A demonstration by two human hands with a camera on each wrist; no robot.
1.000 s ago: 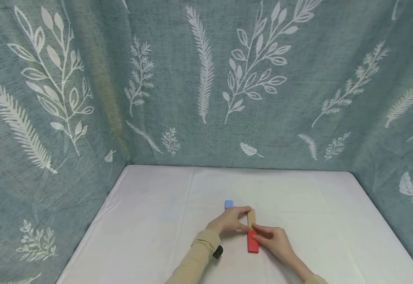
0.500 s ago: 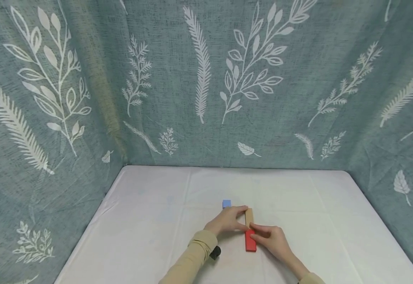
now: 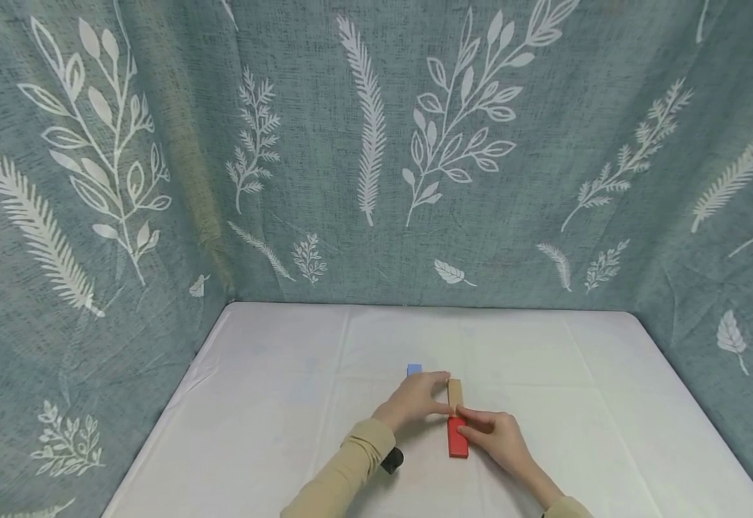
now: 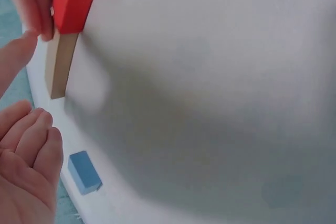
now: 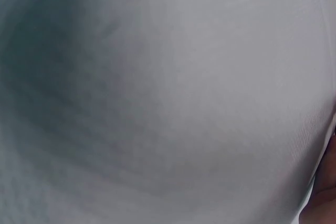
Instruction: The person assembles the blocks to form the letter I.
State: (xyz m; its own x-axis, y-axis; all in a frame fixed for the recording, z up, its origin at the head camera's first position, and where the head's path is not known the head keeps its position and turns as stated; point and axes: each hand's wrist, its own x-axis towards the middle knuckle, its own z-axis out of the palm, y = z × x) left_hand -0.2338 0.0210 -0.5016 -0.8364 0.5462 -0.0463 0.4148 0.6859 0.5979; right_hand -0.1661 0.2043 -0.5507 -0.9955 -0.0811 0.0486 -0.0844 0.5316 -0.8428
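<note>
Endwise, an oblong red block meets a tan bar.

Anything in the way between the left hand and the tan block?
Nothing visible at the far end of the tan block. At its near end, by the red block, the right hand sits close to the thumb of the left hand.

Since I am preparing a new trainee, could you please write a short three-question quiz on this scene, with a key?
1. True or false: the blue block stands apart from the red block.
2. Which hand grips the red block: A, left hand; B, right hand?
3. Fill in: in line with the red block lies the ____.
Key: 1, true; 2, B; 3, wooden block.
</note>
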